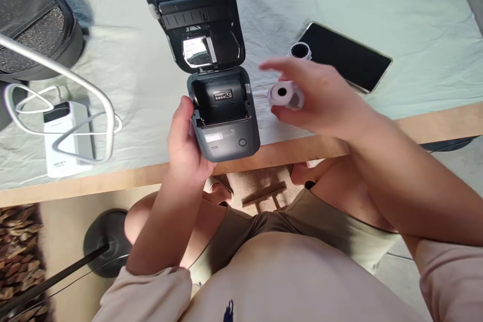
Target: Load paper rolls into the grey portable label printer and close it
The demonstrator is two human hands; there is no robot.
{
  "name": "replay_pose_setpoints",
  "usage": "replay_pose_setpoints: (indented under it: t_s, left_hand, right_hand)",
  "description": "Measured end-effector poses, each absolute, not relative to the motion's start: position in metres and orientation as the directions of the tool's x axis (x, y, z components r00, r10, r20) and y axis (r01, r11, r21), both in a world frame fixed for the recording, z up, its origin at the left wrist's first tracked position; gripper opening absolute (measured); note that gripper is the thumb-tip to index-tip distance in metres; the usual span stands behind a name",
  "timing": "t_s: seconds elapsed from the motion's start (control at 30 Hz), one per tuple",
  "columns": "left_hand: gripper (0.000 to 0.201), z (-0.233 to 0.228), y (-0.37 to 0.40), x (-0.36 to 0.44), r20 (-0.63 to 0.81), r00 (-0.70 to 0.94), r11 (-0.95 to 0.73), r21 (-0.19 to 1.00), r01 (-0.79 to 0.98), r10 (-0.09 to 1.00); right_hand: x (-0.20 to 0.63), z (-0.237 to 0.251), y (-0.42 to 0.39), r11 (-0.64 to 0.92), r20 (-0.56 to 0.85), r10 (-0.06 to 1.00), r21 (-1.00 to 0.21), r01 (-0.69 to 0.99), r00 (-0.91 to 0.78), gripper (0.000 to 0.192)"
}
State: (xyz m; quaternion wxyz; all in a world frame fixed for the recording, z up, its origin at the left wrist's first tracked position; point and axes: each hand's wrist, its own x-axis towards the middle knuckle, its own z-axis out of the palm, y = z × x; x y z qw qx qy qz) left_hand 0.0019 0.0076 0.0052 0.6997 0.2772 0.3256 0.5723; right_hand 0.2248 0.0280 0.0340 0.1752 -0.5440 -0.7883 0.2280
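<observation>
My left hand point(186, 141) is wrapped round the left side of a dark grey portable label printer point(230, 141), held at the table's front edge. The printer's lid point(204, 20) stands raised, baring its black roll compartment point(219, 95). To the right, my right hand point(317, 93) holds a small white label roll point(282, 92) by the thumb, its round core facing up; the index finger is stretched out toward the printer. Just beyond that hand is a second roll point(301, 51) with a dark centre, partly hidden by the fingers.
A black smartphone point(345, 58) lies behind my right hand. On the left are a white power bank point(68, 146), a looped white cable point(86, 85) and a black zipped case point(37, 25). The table's wooden edge point(124, 177) runs before me; a black round base point(107, 241) stands below.
</observation>
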Motion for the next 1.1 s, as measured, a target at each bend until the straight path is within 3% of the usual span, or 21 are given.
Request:
replay_pose_setpoints:
  t_s: [0.1,0.2,0.27,0.33,0.43,0.5,0.67,0.8,1.0,1.1]
  left_hand:
    - [0.042,0.005,0.008,0.002,-0.157,0.137,0.208,0.787,-0.580,0.978]
    - [0.040,0.006,0.006,0.004,-0.187,0.146,0.236,0.819,-0.523,0.971]
    - [0.038,0.007,0.004,0.007,-0.190,0.146,0.238,0.837,-0.493,0.971]
    - [0.038,0.007,0.001,0.010,-0.181,0.134,0.224,0.849,-0.478,0.974]
    - [0.034,0.007,-0.002,0.013,-0.175,0.100,0.201,0.867,-0.456,0.980]
    - [0.032,0.006,-0.002,0.013,-0.193,0.099,0.217,0.875,-0.434,0.976]
    - [0.028,0.005,-0.001,0.011,-0.235,0.116,0.262,0.871,-0.415,0.965]
    - [0.031,0.005,-0.001,0.012,-0.225,0.062,0.229,0.870,-0.437,0.972]
    - [0.026,0.007,0.001,0.002,-0.259,0.196,0.319,0.855,-0.409,0.946]
    - [0.035,0.012,0.001,0.000,-0.273,0.211,0.333,0.876,-0.350,0.939]
  right_hand:
    - [0.220,0.040,0.026,0.212,0.128,0.976,-0.755,0.621,-0.177,0.069]
    - [0.214,0.046,0.020,0.287,0.267,0.957,-0.829,0.480,-0.112,0.043]
    - [0.208,0.049,0.014,0.383,0.369,0.920,-0.768,0.513,-0.134,0.031]
    - [0.200,0.049,0.010,0.463,0.413,0.880,-0.631,0.622,-0.236,0.034]
    - [0.188,0.046,0.009,0.530,0.355,0.841,-0.389,0.753,-0.408,0.051]
    - [0.181,0.044,0.011,0.535,0.302,0.841,-0.328,0.779,-0.450,0.052]
    - [0.173,0.049,0.015,0.434,0.132,0.900,-0.370,0.822,-0.415,0.046]
    - [0.172,0.052,0.016,0.388,0.103,0.920,-0.375,0.842,-0.378,0.043]
    - [0.180,0.035,0.010,0.670,0.341,0.743,-0.378,0.639,-0.576,0.043]
    - [0.185,0.031,0.011,0.678,0.487,0.731,-0.446,0.584,-0.478,0.040]
